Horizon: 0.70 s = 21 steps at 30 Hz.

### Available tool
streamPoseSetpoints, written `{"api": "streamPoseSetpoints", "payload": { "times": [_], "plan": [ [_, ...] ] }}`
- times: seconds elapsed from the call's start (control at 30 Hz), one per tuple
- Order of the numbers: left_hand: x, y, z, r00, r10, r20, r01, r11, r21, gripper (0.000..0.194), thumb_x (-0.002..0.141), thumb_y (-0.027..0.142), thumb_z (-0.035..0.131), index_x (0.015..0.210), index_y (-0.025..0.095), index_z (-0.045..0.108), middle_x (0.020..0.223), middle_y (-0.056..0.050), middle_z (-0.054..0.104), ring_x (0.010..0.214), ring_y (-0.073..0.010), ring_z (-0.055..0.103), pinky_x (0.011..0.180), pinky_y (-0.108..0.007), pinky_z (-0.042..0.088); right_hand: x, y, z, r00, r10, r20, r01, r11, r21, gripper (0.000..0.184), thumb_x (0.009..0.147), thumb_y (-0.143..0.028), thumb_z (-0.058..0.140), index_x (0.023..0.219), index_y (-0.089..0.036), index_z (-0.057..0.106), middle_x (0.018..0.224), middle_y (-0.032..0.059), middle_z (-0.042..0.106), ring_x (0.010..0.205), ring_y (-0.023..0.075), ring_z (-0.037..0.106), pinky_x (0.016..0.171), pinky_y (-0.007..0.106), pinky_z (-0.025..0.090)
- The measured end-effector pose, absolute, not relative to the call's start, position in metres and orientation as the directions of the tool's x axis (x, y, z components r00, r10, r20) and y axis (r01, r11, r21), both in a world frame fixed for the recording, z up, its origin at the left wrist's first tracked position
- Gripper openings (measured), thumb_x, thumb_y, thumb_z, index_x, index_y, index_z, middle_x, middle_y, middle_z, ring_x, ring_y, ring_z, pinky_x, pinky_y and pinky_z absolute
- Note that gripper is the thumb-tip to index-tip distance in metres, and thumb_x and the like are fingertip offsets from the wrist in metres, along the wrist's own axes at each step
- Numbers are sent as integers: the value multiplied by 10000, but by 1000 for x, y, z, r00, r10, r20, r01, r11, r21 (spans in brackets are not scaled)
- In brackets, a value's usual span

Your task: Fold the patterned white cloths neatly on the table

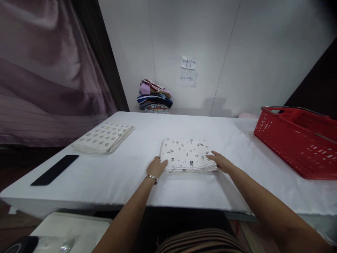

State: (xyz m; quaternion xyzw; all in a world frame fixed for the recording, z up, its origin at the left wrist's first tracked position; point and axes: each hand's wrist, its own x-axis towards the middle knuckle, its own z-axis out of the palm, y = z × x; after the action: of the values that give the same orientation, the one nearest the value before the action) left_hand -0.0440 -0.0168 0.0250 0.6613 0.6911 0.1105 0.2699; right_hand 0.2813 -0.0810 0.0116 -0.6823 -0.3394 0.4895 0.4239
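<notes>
A white folded cloth [185,153] printed with small grey and brown motifs lies flat on the table in front of me. My left hand [156,167] grips its near left corner, the thumb over the top and the other fingers mostly hidden at the side. At the right edge, my right hand [221,162] holds the cloth with its fingers on the upper layer near the corner. Several folded layers show along the near side. A second folded cloth [104,137], white with grey leaf-like shapes, rests apart at the table's left.
The table [126,186] has a white cover. A black flat slab [55,170] lies near its left edge. On the right stands a red plastic basket [295,147]. A pile of folded fabrics [154,96] is against the back wall, beside paper signs [187,78].
</notes>
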Motion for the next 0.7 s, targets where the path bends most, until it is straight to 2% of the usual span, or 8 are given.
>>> {"api": "streamPoseSetpoints", "payload": {
  "times": [0.1,0.17,0.3,0.43,0.5,0.57,0.6,0.7],
  "plan": [
    [-35,-24,26,45,969,-243,861,86,501,586,795,513,473,1250,144,437,1227,-156,586,1063,-277,582,813,-342,437,294,-75,12,333,891,-308,12,-330,-944,860,720,-263,683,1440,-169,223,1057,123,671,877,232,657,694,315,534],
    [-27,-32,25,88,968,-236,864,44,501,591,788,519,490,1245,150,431,1195,-149,606,1038,-277,594,791,-335,438,305,-70,10,408,879,-246,63,-295,-953,885,697,-207,686,1443,-139,215,928,92,696,799,211,662,680,294,523],
    [-16,-44,22,123,972,-198,865,-7,502,586,797,514,493,1266,177,395,1100,-121,650,965,-267,621,729,-322,439,323,-63,5,453,873,-180,347,-359,-867,774,688,-206,686,1381,-97,359,849,78,687,729,197,651,681,293,512],
    [-15,-48,22,124,986,-115,885,-57,463,609,812,504,484,1307,173,361,1056,-114,658,946,-271,619,735,-348,452,326,-65,2,432,900,-60,601,-337,-725,635,723,-257,650,1318,-131,468,1024,118,658,879,255,631,795,382,494],
    [-14,-48,21,154,987,48,896,-160,413,582,826,460,481,1310,154,376,1162,-138,607,1072,-280,558,832,-375,440,320,-70,-1,344,928,141,769,-192,-610,529,780,-294,582,1286,-157,506,1182,127,597,1053,280,567,913,422,439],
    [-12,-47,17,247,945,214,884,-310,349,543,847,411,471,1316,151,390,1322,-146,496,1244,-273,419,976,-395,363,311,-78,-6,158,928,337,895,9,-445,455,843,-344,497,1265,-175,526,1288,115,533,1190,275,473,1007,436,362],
    [-10,-47,14,306,918,250,867,-378,325,519,859,394,458,1321,165,394,1380,-130,442,1302,-262,346,1031,-403,308,306,-83,-10,69,922,381,917,92,-387,440,870,-367,458,1262,-181,529,1315,106,514,1232,269,434,1034,440,329],
    [-6,-44,5,431,886,170,820,-463,336,441,903,381,381,1324,250,406,1458,-45,357,1371,-218,227,1087,-423,227,294,-95,-20,-70,933,353,928,191,-321,443,927,-396,343,1278,-191,518,1368,81,470,1309,246,341,1058,450,286]
  ]
}}
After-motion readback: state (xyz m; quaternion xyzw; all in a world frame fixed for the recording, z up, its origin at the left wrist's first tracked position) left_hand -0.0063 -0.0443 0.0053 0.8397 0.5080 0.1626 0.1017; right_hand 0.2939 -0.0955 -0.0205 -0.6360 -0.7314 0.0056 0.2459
